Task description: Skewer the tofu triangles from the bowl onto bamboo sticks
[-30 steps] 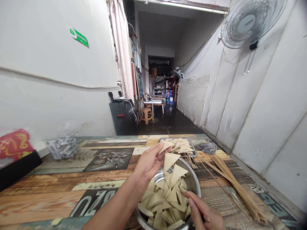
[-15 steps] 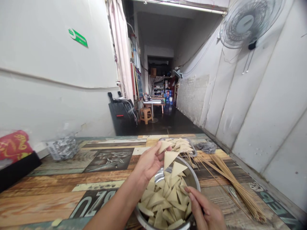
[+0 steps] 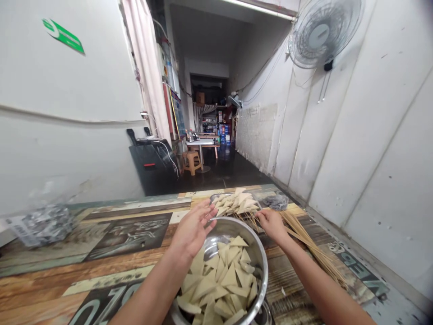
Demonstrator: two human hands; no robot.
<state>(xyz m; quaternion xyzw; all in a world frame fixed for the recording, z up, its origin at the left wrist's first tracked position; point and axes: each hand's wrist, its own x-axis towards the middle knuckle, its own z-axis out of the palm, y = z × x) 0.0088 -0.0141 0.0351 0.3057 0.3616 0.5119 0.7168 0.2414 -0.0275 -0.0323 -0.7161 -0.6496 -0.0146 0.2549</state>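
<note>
A steel bowl [image 3: 264, 271] full of pale triangular tofu pieces [image 3: 219, 280] stands in front of me. Above its far left rim, my left hand [image 3: 193, 228] is open, fingers spread, holding nothing. My right hand [image 3: 271, 222] reaches past the bowl's right side to the tray [image 3: 260, 205]. Its fingers are pinched at the blunt ends of the bamboo skewers [image 3: 248, 220], apparently on one skewer; the exact grip is partly hidden. Skewered tofu triangles [image 3: 237, 202] lie piled on that tray, their sticks pointing towards me.
A bundle of bare bamboo skewers [image 3: 314, 248] lies right of the bowl, partly behind my right forearm. A grey cloth [image 3: 276, 201] rests by the tray. At the left is a clear bag of silvery packets [image 3: 50, 223]. A wall fan [image 3: 320, 36] hangs at upper right.
My left hand has let go of the tofu triangles. My right hand has moved from over the bowl forward to the tray, where the skewered pile is higher. The view has swung right.
</note>
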